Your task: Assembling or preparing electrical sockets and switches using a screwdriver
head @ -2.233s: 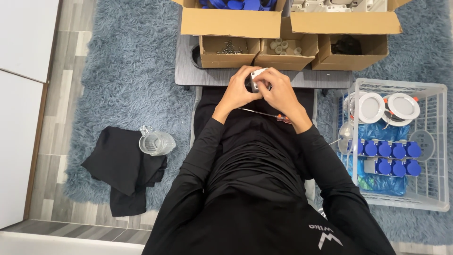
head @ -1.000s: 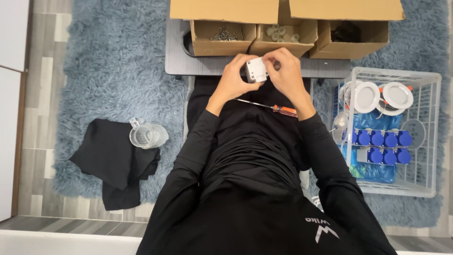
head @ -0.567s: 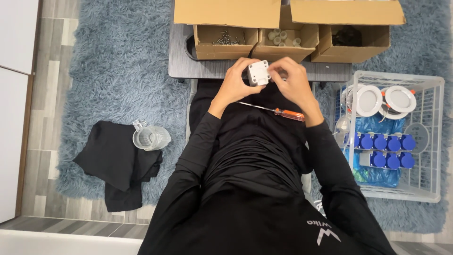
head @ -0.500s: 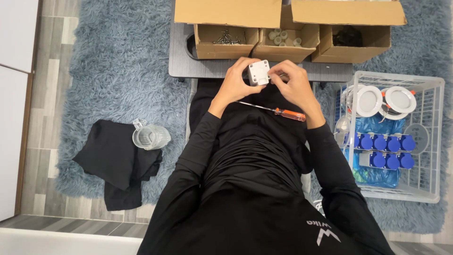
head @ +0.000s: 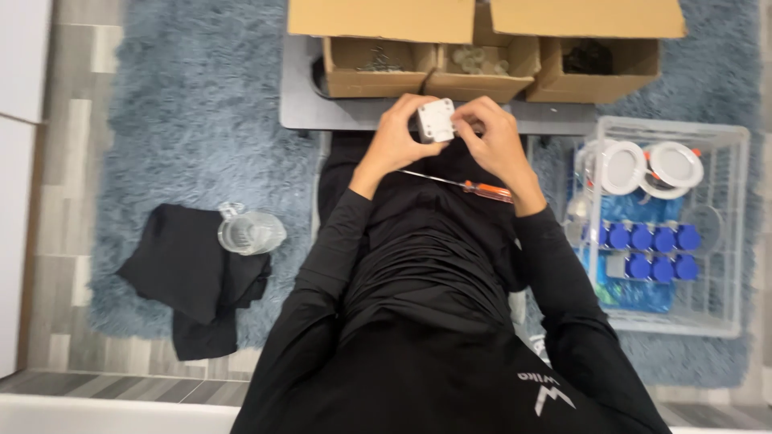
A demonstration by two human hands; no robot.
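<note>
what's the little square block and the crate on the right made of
Block, held by both hands: likely plastic, matte white, with small dots at its corners. Crate: clear plastic, since the rug shows through its gridded walls.

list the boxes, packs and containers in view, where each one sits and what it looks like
Three small brown cardboard boxes, open, in a row on the grey table.
Two larger brown cartons behind them, along the top edge.
Clear plastic crate on the rug at right, holding blue-capped items and round white fittings.
No screens or signs.
</note>
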